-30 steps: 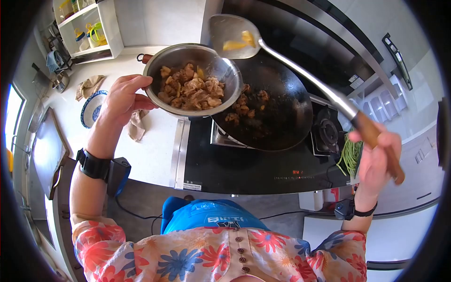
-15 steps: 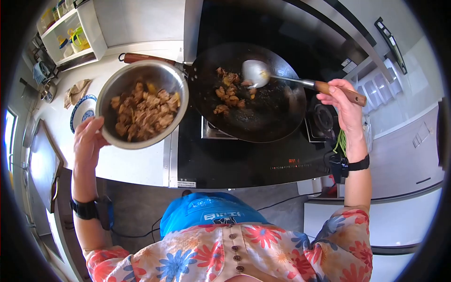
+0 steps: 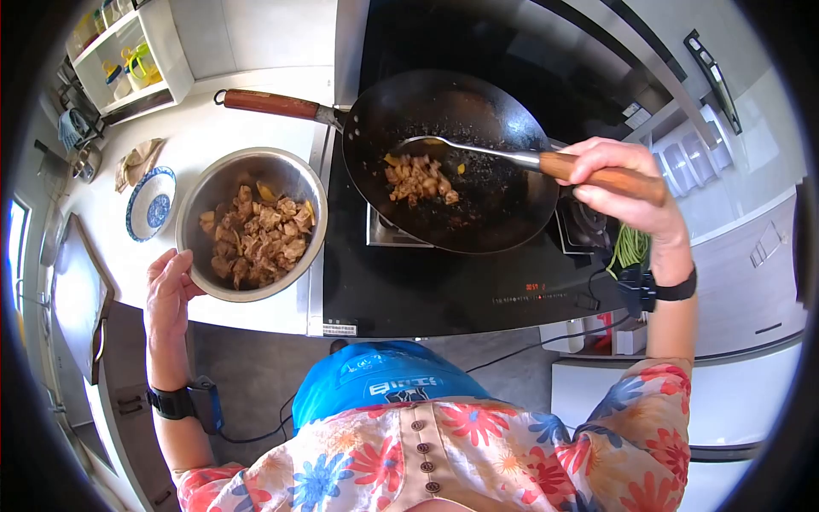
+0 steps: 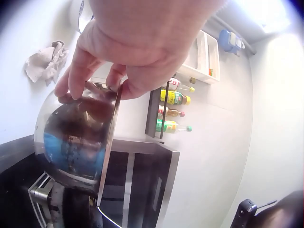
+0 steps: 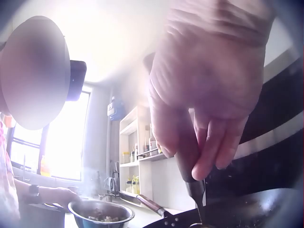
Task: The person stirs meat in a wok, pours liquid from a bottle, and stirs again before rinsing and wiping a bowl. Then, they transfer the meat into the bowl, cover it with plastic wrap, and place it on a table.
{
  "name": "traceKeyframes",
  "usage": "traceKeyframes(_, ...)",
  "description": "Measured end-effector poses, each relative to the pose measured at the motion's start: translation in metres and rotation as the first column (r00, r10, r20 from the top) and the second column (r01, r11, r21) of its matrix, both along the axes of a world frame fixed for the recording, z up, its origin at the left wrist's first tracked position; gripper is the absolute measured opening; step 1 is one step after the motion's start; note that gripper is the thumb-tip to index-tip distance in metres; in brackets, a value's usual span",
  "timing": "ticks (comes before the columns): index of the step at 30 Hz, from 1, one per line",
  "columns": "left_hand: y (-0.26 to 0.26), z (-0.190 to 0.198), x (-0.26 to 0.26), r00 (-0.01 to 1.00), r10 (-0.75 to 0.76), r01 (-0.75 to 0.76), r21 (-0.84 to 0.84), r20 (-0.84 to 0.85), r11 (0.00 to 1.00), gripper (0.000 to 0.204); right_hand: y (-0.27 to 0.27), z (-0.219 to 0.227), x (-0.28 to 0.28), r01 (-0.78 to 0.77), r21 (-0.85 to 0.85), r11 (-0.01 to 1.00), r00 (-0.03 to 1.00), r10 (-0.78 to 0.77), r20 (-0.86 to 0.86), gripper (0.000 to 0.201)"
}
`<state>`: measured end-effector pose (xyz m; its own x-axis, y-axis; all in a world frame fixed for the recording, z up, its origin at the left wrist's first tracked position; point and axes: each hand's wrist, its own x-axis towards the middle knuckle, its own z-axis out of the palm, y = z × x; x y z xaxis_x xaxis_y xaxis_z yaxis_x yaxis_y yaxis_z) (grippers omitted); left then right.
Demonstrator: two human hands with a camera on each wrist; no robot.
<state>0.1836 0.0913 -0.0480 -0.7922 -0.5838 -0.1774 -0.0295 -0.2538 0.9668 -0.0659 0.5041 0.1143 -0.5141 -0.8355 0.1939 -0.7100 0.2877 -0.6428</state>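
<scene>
My left hand [image 3: 169, 294] grips the rim of a steel bowl [image 3: 288, 177] over the white counter, thumb at its edge. Browned meat chunks [image 3: 260, 235] with yellowish slices fill its bottom. In the left wrist view, the fingers press the bowl's shiny outer wall [image 4: 71, 142]. My right hand [image 3: 627, 183] holds a spatula [image 3: 554, 164] round its wooden handle. Its metal shaft slants down into the black wok [image 3: 503, 209], where the blade sits against a small heap of meat [image 3: 420, 181]. Seen from the right wrist, the fingers wrap the dark-looking handle [image 5: 186, 154].
The wok's wooden side handle [image 3: 273, 103] points left over the counter. Beyond the bowl lie a blue-patterned plate [image 3: 152, 205] and a crumpled cloth [image 3: 138, 162]. Green beans [image 3: 631, 249] rest at the right of the black cooktop [image 3: 409, 299]. Sauce bottles [image 4: 175, 97] line a wall rack.
The bowl has gone from beside the wok's rim leftward and nearer to the body. The spatula has swung from above the bowl down into the wok, and the meat there now lies bunched together.
</scene>
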Motion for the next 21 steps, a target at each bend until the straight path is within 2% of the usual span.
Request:
traceKeyframes(1, 0.001, -0.001, 0.000, 1.000, 0.004, -0.004, 0.005, -0.003, 1.000, 0.013, 0.007, 0.007, 0.000, 0.004, 0.021, 1.000, 0.999, -0.005, 0.052, 0.011)
traceKeyframes(3, 0.002, -0.003, 0.000, 1.000, 0.009, -0.009, 0.011, -0.003, 1.000, 0.012, 0.020, 0.022, -0.003, 0.166, -0.052, 0.985, 0.975, -0.157, 0.157, 0.013)
traceKeyframes(4, 0.002, -0.005, 0.000, 1.000, -0.004, 0.004, 0.013, -0.003, 1.000, 0.012, 0.029, 0.025, -0.014, 0.210, -0.132, 0.969, 0.970, -0.190, 0.149, 0.012)
traceKeyframes(5, 0.002, -0.006, 0.000, 1.000, -0.017, 0.018, 0.014, -0.005, 1.000, 0.012, 0.042, 0.034, -0.027, 0.317, -0.077, 0.945, 0.945, -0.308, 0.112, 0.015)
traceKeyframes(7, 0.002, -0.007, 0.000, 1.000, -0.029, 0.029, 0.016, 0.007, 0.999, 0.011, 0.068, 0.044, -0.055, 0.526, -0.083, 0.847, 0.834, -0.495, 0.243, 0.023)
traceKeyframes(8, 0.003, -0.008, 0.000, 0.999, -0.039, 0.038, 0.017, 0.016, 0.999, 0.011, 0.084, 0.048, -0.070, 0.525, -0.081, 0.847, 0.835, -0.494, 0.243, 0.023)
traceKeyframes(10, 0.005, -0.009, 0.001, 1.000, -0.018, 0.018, 0.016, 0.014, 1.000, 0.011, 0.111, 0.041, -0.097, 0.616, -0.009, 0.787, 0.703, -0.545, 0.456, 0.028)
traceKeyframes(11, 0.007, -0.010, 0.000, 1.000, 0.001, -0.001, 0.012, 0.008, 1.000, 0.010, 0.117, 0.022, -0.104, 0.664, -0.020, 0.748, 0.641, -0.555, 0.530, 0.028)
traceKeyframes(12, 0.009, -0.009, -0.001, 1.000, 0.002, -0.002, 0.014, 0.006, 1.000, 0.010, 0.122, -0.001, -0.112, 0.709, -0.029, 0.705, 0.577, -0.556, 0.599, 0.028)
traceKeyframes(14, 0.013, -0.006, -0.002, 1.000, -0.010, 0.010, 0.011, 0.018, 1.000, 0.011, 0.101, -0.048, -0.104, 0.741, -0.022, 0.671, 0.457, -0.480, 0.749, 0.028)
traceKeyframes(15, 0.014, -0.006, -0.002, 1.000, -0.002, 0.002, 0.010, 0.015, 1.000, 0.011, 0.089, -0.075, -0.100, 0.710, -0.096, 0.697, 0.416, -0.306, 0.856, 0.026)
traceKeyframes(16, 0.015, -0.004, -0.003, 1.000, -0.012, 0.012, 0.005, 0.029, 1.000, 0.012, 0.080, -0.096, -0.099, 0.696, -0.134, 0.705, 0.392, -0.218, 0.894, 0.026)
traceKeyframes(19, 0.015, 0.002, -0.004, 0.999, -0.023, 0.024, -0.025, 0.046, 0.999, 0.014, 0.062, -0.125, -0.091, 0.711, -0.284, 0.644, 0.422, -0.066, 0.904, 0.024)
traceKeyframes(21, 0.017, 0.006, -0.007, 0.998, -0.035, 0.037, -0.044, 0.044, 0.998, 0.015, 0.054, -0.126, -0.084, 0.710, -0.318, 0.628, 0.436, -0.038, 0.899, 0.023)
